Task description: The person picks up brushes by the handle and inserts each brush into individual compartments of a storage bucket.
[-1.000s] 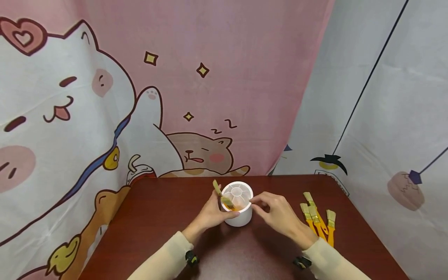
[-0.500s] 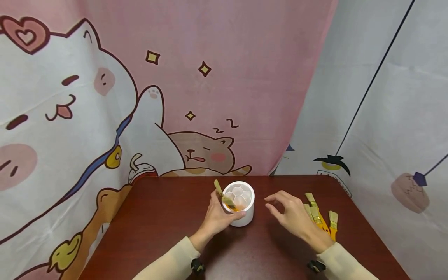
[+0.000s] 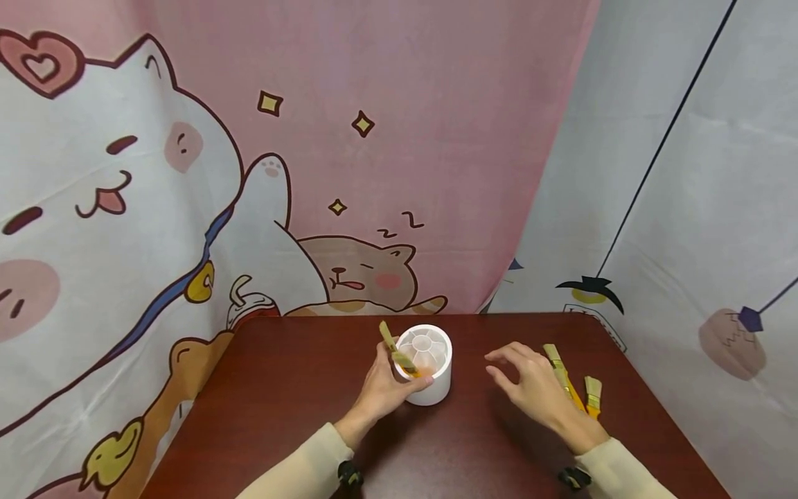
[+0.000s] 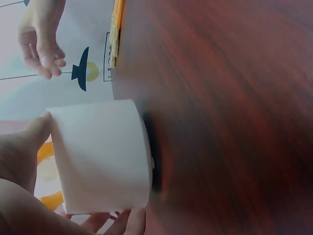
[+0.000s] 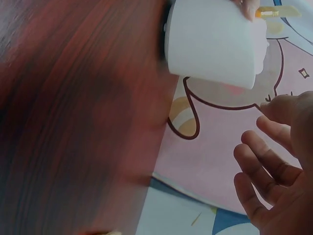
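A white round holder (image 3: 430,388) with inner compartments stands on the dark red table (image 3: 287,388). My left hand (image 3: 388,382) grips its left side, thumb at the front and fingers round the back. In the left wrist view the holder (image 4: 100,156) sits between my thumb (image 4: 29,142) and fingertips (image 4: 124,223). A yellow-handled brush (image 3: 394,348) leans out of it, bristles up. My right hand (image 3: 508,367) hovers open and empty to the holder's right, beside several loose brushes (image 3: 576,388). From the right wrist the holder (image 5: 215,41) and my spread fingers (image 5: 266,164) show.
Cartoon-printed cloth (image 3: 249,173) hangs right behind the table, with a pale cloth (image 3: 686,208) along the right side. The loose brushes lie near the table's right edge (image 3: 648,388). The far right hand (image 4: 41,39) and a brush (image 4: 116,29) appear in the left wrist view.
My right hand has left the holder's rim and moved right toward the loose brushes, fingers spreading. The left hand keeps its grip on the holder.
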Demonstrator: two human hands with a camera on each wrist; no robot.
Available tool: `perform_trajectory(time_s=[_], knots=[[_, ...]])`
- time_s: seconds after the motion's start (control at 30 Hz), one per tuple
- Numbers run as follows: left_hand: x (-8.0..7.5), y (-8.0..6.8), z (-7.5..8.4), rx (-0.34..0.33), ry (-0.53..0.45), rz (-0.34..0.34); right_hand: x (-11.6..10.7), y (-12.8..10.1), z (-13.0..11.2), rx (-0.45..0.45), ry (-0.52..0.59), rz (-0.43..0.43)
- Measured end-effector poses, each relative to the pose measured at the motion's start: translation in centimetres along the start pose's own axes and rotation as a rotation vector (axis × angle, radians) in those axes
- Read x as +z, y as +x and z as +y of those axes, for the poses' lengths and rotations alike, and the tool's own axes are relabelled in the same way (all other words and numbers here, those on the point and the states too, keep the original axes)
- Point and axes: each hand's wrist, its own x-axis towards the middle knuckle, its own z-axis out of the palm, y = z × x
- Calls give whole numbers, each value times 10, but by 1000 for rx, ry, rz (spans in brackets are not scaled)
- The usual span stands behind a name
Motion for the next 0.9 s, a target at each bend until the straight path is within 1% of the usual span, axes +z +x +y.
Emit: perform_trajectory(time_s=[0.1, 0.2, 0.27, 0.43, 0.53, 0.63, 0.77, 0.9], knots=[[-6, 2, 0, 17, -4, -39, -4, -2, 5, 22, -18, -22], [-12, 4, -3, 20, -24, -89, -7, -5, 13, 55, -38, -44], [-15, 5, -6, 20, -39, -125, -10, -8, 19, 77, -49, -53], [-20, 11, -12, 47, -65, -206, -20, -14, 38, 138, -62, -74], [-23, 15, -13, 45, -87, -248, -29, -17, 49, 192, -65, -107], [-27, 18, -13, 32, -102, -283, -38, -20, 58, 267, -68, -164], [-30, 20, -13, 25, -125, -308, -47, -24, 69, 353, -68, -241], [-31, 20, -13, 23, -118, -292, -51, -27, 77, 402, -74, -305]])
